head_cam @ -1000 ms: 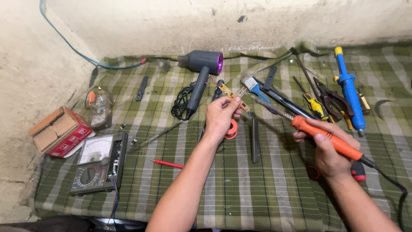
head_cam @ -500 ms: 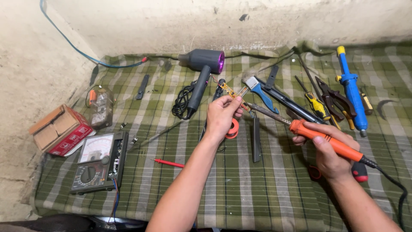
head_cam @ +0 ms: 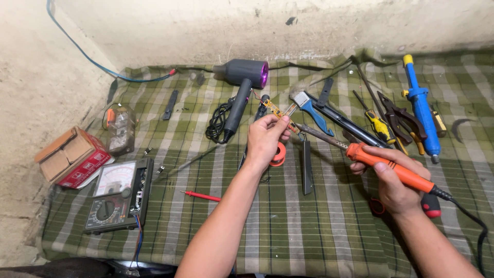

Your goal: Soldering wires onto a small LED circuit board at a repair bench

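Observation:
My left hand [head_cam: 266,140] pinches a small narrow circuit board [head_cam: 275,111] and holds it tilted above the green checked cloth [head_cam: 288,221]. In my right hand [head_cam: 395,178] is an orange-handled soldering iron [head_cam: 383,163], gripped like a pen. Its metal tip [head_cam: 303,128] touches the near end of the board. A black cord [head_cam: 468,219] trails from the iron toward the lower right. An orange reel of solder wire [head_cam: 278,154] lies on the cloth just under my left hand.
A grey hair dryer with a purple end [head_cam: 242,82] lies at the back. At left sit an open multimeter [head_cam: 114,195], a red probe [head_cam: 201,196] and a red box [head_cam: 72,157]. A blue desoldering pump [head_cam: 421,106], pliers [head_cam: 404,121], screwdrivers and a brush [head_cam: 310,108] lie at right.
The iron's tip has moved left and reached the board's end. My left hand has kept the board in nearly the same place.

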